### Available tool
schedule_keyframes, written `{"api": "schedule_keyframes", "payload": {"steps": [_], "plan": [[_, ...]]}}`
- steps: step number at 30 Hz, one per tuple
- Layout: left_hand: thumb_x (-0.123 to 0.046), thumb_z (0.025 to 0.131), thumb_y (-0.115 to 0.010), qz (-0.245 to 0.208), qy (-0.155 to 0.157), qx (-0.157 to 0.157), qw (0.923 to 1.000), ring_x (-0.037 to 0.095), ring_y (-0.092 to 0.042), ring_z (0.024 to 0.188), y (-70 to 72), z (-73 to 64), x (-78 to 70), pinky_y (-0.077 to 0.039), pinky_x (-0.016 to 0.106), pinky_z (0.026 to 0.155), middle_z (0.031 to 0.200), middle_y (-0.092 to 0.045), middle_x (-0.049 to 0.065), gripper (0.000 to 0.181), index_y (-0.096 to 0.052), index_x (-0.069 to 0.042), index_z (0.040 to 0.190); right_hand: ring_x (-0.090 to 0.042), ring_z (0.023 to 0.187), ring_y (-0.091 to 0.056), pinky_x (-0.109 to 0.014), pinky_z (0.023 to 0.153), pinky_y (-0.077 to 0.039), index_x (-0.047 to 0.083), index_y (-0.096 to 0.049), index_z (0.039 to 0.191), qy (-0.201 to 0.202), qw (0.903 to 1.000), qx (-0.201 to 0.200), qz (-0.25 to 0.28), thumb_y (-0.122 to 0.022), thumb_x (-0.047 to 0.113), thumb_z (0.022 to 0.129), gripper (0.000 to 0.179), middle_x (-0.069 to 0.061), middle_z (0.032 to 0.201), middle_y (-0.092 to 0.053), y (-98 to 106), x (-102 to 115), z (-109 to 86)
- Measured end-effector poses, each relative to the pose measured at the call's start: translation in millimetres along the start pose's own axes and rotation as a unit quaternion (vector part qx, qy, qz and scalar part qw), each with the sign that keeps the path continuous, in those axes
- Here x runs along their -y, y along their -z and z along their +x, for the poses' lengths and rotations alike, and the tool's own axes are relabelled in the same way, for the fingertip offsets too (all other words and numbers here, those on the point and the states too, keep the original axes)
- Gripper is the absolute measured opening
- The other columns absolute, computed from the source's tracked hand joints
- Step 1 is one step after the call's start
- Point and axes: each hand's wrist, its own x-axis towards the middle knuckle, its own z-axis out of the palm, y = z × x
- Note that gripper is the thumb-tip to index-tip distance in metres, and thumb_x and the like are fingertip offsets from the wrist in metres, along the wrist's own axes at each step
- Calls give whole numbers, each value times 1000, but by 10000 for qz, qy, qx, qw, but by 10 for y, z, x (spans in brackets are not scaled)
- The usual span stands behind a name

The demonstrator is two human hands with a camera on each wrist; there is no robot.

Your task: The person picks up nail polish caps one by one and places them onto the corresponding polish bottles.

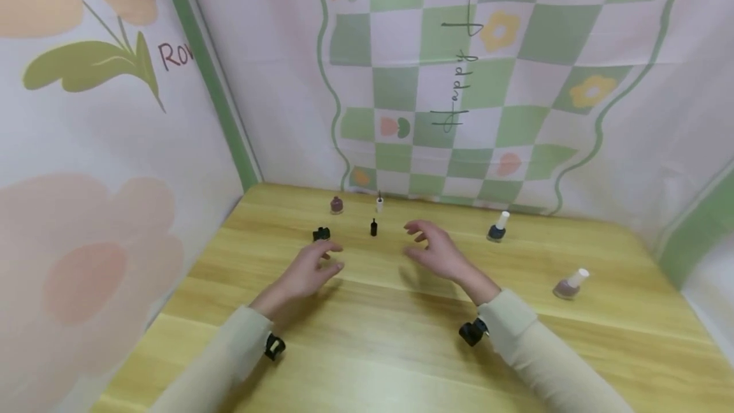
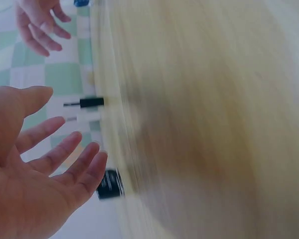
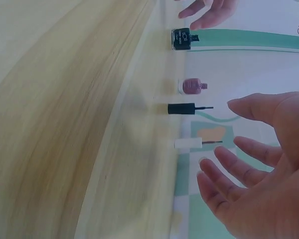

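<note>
While the left hand (image 1: 302,271) hovers, a black bottle (image 3: 181,39) stands nearby.

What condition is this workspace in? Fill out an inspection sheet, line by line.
Surface: wood-grain table, reflecting light at its near side.
Job's things: uncapped black polish bottle, uncapped mauve polish bottle; black brush cap, white brush cap, both standing brush-up; dark blue polish bottle, pale purple polish bottle, both white-capped.
Clutter: nothing seen.
Hands: left hand, right hand, both holding nothing.
Cables: nothing seen.
Surroundings: green-checked fabric backdrop behind.
</note>
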Motion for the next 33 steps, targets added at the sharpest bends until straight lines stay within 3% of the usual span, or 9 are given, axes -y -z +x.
{"api": "schedule_keyframes", "payload": {"steps": [6, 13, 19, 24, 33], "plan": [[-15, 99, -70, -119, 225, -424, 9988, 40, -59, 119, 153, -136, 124, -53, 53, 100, 139, -58, 20, 46, -56, 3, 139, -49, 126, -53, -57, 101, -51, -5, -38, 149, -334, 9988, 79, 340, -70, 10, 95, 64, -30, 142, -51, -100, 25, 116], [-16, 95, -74, -288, 771, -753, 9938, 42, -60, 119, 279, -205, 275, -55, 53, 98, 140, -56, 24, 56, -50, 2, 143, -49, 136, -43, -60, 110, -43, -2, -28, 155, -750, 9945, 315, 666, -70, 14, 97, 73, -29, 151, -42, -234, 64, 281], [-21, 93, -77, -663, 1432, -960, 9828, 45, -55, 125, 297, -39, 359, -52, 54, 102, 147, -45, 26, 81, -31, 0, 156, -47, 140, -38, -59, 113, -39, 0, -25, 156, -1240, 9858, 332, 1081, -69, 18, 97, 76, -26, 157, -35, -332, 29, 457], [-21, 92, -78, -1024, 1775, -812, 9754, 52, -42, 138, 280, 148, 367, -41, 57, 112, 156, -32, 31, 92, -18, 1, 159, -47, 142, -37, -57, 117, -35, -1, -26, 156, -1497, 9793, 249, 1340, -69, 18, 96, 76, -26, 158, -33, -374, -35, 581], [-14, 91, -78, -1260, 2075, -804, 9667, 46, -39, 142, 277, 230, 463, -36, 55, 117, 157, -34, 30, 89, -22, 3, 158, -42, 140, -40, -54, 117, -35, 0, -32, 154, -1545, 9748, 283, 1583, -71, 14, 95, 72, -25, 153, -42, -516, -82, 763]]}}
